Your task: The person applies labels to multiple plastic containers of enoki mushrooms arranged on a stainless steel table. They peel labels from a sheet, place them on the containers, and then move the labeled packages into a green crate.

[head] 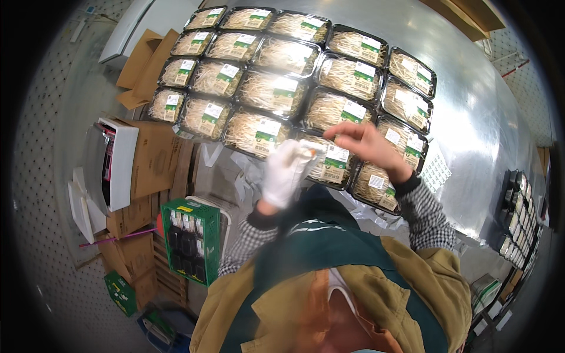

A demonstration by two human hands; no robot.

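Observation:
Rows of black plastic trays of bean sprouts under clear film, most with a green-and-white label, lie on a metal table. My left hand, in a white glove, is closed round a small whitish item with an orange spot, too blurred to name; it is over the left end of a front-row tray. My bare right hand hovers above that same tray's upper right part, thumb and forefinger apart, with nothing seen between them. A sheet of small printed stickers lies right of the trays.
Left of the table stand cardboard boxes, a white foam box and a green plastic crate holding black packs. Backing-paper scraps hang or lie by the table's near edge. More packed trays are stacked at the far right.

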